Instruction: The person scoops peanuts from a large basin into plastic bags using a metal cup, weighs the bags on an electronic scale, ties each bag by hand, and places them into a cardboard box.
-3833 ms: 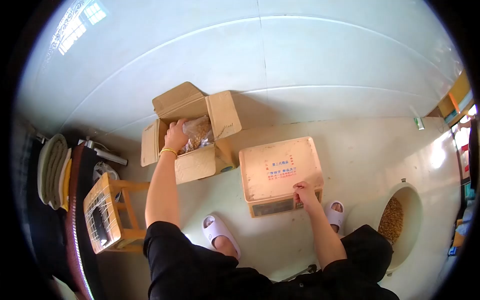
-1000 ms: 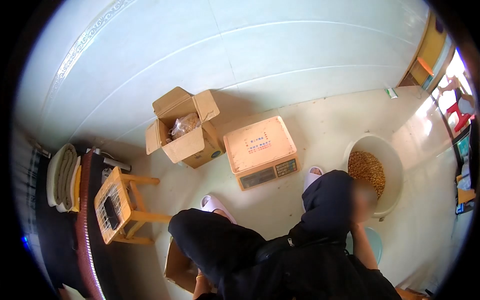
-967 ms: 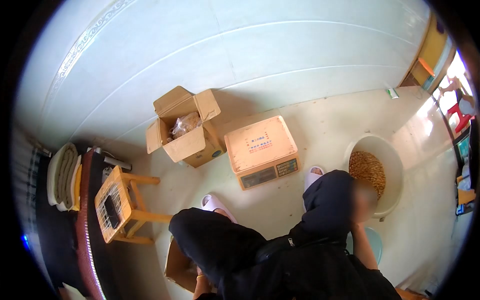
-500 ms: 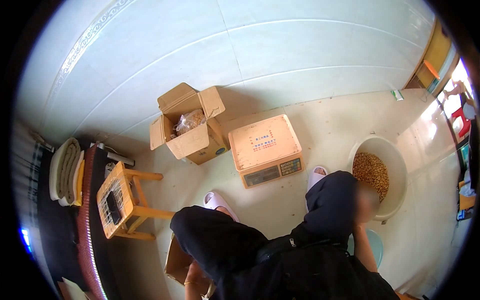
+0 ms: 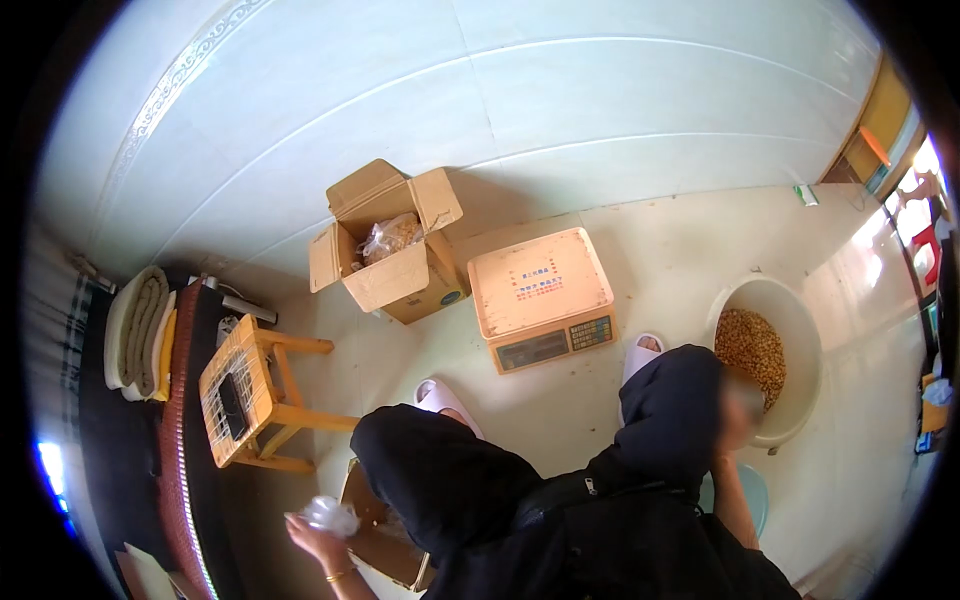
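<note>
Beside the open carton on the floor, my left hand is closed on a crumpled clear plastic bag. A bracelet circles that wrist. My right hand is beside my knee, at the near edge of the pale tub, which holds a heap of golden-brown kernels or nuts. Its fingers are smeared by a blur, so I cannot make out what they hold. Under that forearm part of a light-green basin shows.
A digital weighing scale sits on the floor ahead. To its left stands an open cardboard box with a filled plastic bag inside. A wooden stool bearing a dark phone-like object stands at the left.
My left hand has come up out of the near carton and moved left, now with the clear plastic bag in it. My right hand has stayed in about the same place.
</note>
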{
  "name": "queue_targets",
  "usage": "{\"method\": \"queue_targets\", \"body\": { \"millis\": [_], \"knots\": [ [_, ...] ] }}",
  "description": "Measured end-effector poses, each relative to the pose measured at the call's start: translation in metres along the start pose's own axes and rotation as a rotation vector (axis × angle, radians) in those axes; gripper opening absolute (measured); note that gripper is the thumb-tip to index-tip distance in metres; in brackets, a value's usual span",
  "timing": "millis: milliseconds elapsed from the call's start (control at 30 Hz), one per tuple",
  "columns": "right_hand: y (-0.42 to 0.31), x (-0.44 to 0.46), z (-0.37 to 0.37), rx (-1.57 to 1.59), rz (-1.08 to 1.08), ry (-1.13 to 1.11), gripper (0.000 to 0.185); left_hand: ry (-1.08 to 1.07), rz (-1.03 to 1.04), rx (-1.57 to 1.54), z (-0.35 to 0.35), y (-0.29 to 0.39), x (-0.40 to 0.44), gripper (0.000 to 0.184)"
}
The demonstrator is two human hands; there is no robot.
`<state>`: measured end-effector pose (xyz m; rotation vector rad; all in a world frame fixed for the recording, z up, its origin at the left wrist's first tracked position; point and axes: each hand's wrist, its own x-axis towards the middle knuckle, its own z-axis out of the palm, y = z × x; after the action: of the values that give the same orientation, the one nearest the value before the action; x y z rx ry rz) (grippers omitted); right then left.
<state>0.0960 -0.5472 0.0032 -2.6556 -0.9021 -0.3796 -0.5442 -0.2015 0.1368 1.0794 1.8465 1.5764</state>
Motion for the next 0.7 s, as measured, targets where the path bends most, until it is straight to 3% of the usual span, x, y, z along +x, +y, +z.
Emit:
{"method": "queue_targets", "body": {
  "millis": [33, 133, 167, 233, 267, 300, 333, 367, 400, 433, 467, 533, 567, 700],
  "knots": [
    [0.005, -0.003, 0.006, 0.08, -0.003, 0.033, 0.032, -0.197, -0.127, -0.316, 0.014, 0.049, -0.009, 0.036],
    [0.003, 0.012, 0.002, 0.316, 0.363, -0.066, 0.031, -0.385, -0.204, -0.627, 0.073, 0.156, -0.029, 0.029],
    [-0.004, 0.024, -0.009, 0.322, 0.357, -0.059, 0.031, -0.45, -0.198, -0.717, 0.085, 0.166, -0.026, 0.027],
    [-0.028, 0.057, -0.052, 0.328, 0.028, -0.128, 0.029, -0.501, -0.198, -0.8, 0.124, 0.19, -0.028, 0.024],
    [-0.051, 0.077, -0.08, 0.332, 0.027, -0.118, 0.029, -0.621, -0.299, -0.836, 0.148, 0.225, -0.053, 0.024],
    [-0.083, 0.096, -0.114, 0.466, 0.127, -0.16, 0.027, -0.596, -0.182, -0.747, 0.175, 0.253, -0.085, 0.021],
    [-0.113, 0.113, -0.144, 0.598, 0.226, -0.203, 0.026, -0.781, -0.31, -0.831, 0.196, 0.252, -0.079, 0.021],
    [-0.138, 0.125, -0.166, 0.775, 0.277, -0.174, 0.026, -0.798, -0.32, -0.759, 0.217, 0.25, -0.093, 0.021],
    [-0.161, 0.137, -0.181, 0.954, 0.322, -0.144, 0.026, -0.997, -0.352, -0.785, 0.239, 0.239, -0.099, 0.021],
    [-0.18, 0.148, -0.191, 0.972, 0.263, -0.201, 0.028, -1.013, -0.384, -0.754, 0.257, 0.254, -0.125, 0.02],
    [-0.198, 0.158, -0.2, 0.987, 0.2, -0.257, 0.031, -1.247, -0.457, -0.772, 0.276, 0.24, -0.128, 0.023],
    [-0.246, 0.171, -0.214, 1.116, -0.146, -0.481, 0.046, -1.341, -0.747, -0.829, 0.305, 0.243, -0.153, 0.025],
    [-0.269, 0.176, -0.21, 1.193, -0.267, -0.553, 0.052, -1.421, -0.762, -0.821, 0.321, 0.232, -0.157, 0.025],
    [-0.33, 0.193, -0.143, 1.31, -0.494, -0.684, 0.059, -1.463, -0.962, -0.833, 0.358, 0.207, -0.17, 0.026]
  ]
}}
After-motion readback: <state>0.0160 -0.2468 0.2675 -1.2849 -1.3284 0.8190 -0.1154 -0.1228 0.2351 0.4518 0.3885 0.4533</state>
